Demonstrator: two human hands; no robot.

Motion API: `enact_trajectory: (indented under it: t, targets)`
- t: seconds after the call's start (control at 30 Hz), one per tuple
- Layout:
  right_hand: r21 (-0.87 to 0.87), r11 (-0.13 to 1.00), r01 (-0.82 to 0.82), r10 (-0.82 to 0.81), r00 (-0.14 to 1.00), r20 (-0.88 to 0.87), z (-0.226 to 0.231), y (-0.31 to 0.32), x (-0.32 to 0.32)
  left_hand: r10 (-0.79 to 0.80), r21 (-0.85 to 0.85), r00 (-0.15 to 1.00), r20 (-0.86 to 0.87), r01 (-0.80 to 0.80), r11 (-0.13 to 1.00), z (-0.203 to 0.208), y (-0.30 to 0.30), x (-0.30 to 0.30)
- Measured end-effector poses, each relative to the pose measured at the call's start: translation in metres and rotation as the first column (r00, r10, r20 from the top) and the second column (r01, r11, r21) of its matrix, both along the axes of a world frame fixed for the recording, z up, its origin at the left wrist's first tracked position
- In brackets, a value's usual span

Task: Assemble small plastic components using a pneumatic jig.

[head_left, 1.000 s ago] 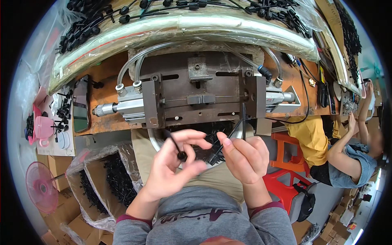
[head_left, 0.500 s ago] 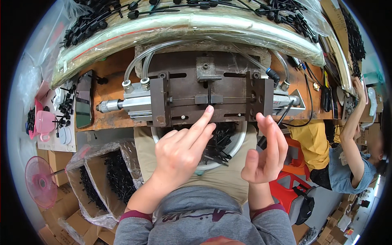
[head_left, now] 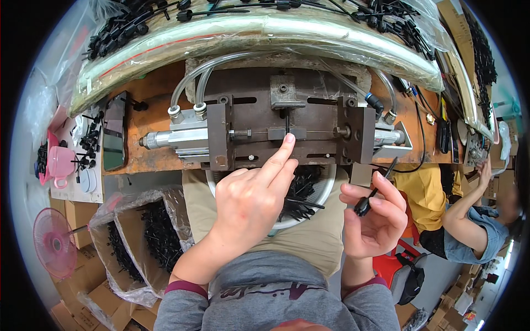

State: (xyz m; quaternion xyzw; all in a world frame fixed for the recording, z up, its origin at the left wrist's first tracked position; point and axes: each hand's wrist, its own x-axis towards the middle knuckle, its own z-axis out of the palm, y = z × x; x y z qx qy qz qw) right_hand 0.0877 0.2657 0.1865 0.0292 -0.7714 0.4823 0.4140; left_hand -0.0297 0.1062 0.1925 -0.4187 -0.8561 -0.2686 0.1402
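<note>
My left hand point(head_left: 251, 196) has its index finger stretched out, the tip against the lower end of a thin black rod-shaped part point(head_left: 287, 118). This part stands in a small grey block point(head_left: 276, 134) at the middle of a dark metal fixture point(head_left: 256, 113). Nothing is gripped in that hand. To the right, my right hand point(head_left: 381, 220) pinches a black knobbed rod point(head_left: 362, 206) between thumb and fingers, its thin end slanting up and away. Below the fixture, a white basket point(head_left: 330, 193) with several black parts rests at my lap, partly hidden by my left hand.
Air cylinders point(head_left: 190, 138) with clear hoses flank the fixture. A plastic-wrapped roll point(head_left: 259, 36) borders heaped black rods behind. A phone point(head_left: 115, 132) lies at left; a lined carton point(head_left: 138, 248) of black parts stands below. A co-worker point(head_left: 469, 226) sits at right.
My right hand has shifted right and turned, bringing its black knobbed rod into fuller view. The fixture's side plungers have moved inward, most plainly the left one. My left finger stays at the part.
</note>
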Motion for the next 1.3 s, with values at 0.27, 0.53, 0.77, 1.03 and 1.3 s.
enact_trajectory:
  t: [0.27,0.53,0.77,1.03,1.3]
  targets:
    - [0.225,0.973,-0.057,-0.003,0.966,0.259,0.018,-0.002,-0.013,-0.128,0.12,0.984,0.124,0.113,0.986,0.001,-0.016,0.002]
    - [0.547,0.819,-0.174,-0.032,0.938,0.346,0.005,-0.011,-0.044,-0.455,0.651,0.729,0.51,0.018,0.759,0.02,-0.063,0.022]
    - [0.692,0.703,-0.166,-0.152,0.915,0.374,0.017,-0.017,-0.057,-0.908,0.968,0.345,-0.236,0.166,-0.189,0.055,-0.063,0.017]
    - [0.708,0.694,-0.134,-0.171,0.924,0.343,0.021,-0.018,-0.053,-0.846,0.999,0.532,0.029,-0.052,0.001,0.09,-0.069,0.062]
    - [0.708,0.698,-0.101,-0.173,0.936,0.305,0.015,-0.017,-0.052,-0.721,0.995,0.691,0.049,-0.1,-0.029,0.104,-0.058,0.077]
